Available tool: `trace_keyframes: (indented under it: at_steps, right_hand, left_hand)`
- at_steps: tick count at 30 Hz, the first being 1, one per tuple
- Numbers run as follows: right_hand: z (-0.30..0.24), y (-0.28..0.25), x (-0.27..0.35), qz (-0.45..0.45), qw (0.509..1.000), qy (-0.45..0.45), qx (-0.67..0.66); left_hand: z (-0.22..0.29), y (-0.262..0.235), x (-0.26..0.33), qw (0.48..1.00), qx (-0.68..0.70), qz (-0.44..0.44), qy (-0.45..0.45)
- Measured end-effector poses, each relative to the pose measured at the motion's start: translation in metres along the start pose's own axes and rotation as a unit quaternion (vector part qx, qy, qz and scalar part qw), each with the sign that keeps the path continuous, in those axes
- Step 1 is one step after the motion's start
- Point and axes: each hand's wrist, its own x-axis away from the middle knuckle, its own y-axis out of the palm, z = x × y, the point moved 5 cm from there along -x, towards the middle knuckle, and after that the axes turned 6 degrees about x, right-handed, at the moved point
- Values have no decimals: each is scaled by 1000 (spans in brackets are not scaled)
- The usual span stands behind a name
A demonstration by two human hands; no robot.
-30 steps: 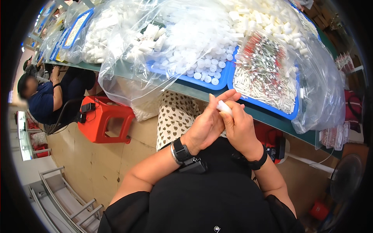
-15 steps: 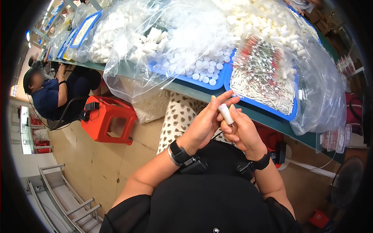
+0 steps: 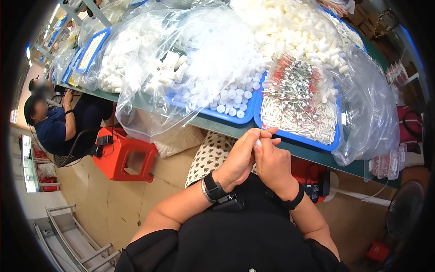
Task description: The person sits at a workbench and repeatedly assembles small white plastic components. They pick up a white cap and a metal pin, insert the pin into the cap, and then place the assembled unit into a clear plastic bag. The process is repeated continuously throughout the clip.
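My left hand and my right hand are pressed together above my lap, just in front of the table edge. Between them is a small white cylinder; only a bit of it shows by my thumbs, and the rest is covered by fingers. Both hands are closed around it. Just beyond them on the table, a blue tray holds many thin white tubes with a clear box of red-and-white wired parts on top. To its left, another blue tray contains translucent round caps.
Clear plastic bags drape over the green table. Cream cylinders are heaped at the back. A red stool stands on the floor at left, near a seated person. A dark fan is at right.
My hands have closed together over the white cylinder, which was mostly visible before. They are a little lower, nearer my body. The whole view has shifted slightly.
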Motion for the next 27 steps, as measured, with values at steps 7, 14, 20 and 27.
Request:
trace_keyframes:
  at_steps: [7,14,20,27]
  right_hand:
    - [40,-4,-23,-163,889,214,-372]
    - [30,14,-36,-108,886,199,-404]
    - [35,22,-34,-122,890,206,-388]
    - [40,-7,-42,-96,930,184,-303]
  left_hand:
    - [66,-8,-21,993,-24,49,103]
    - [54,-16,-29,996,-21,74,55]
    - [47,-16,-31,996,-27,68,44]
    - [145,-2,-44,957,244,10,155]
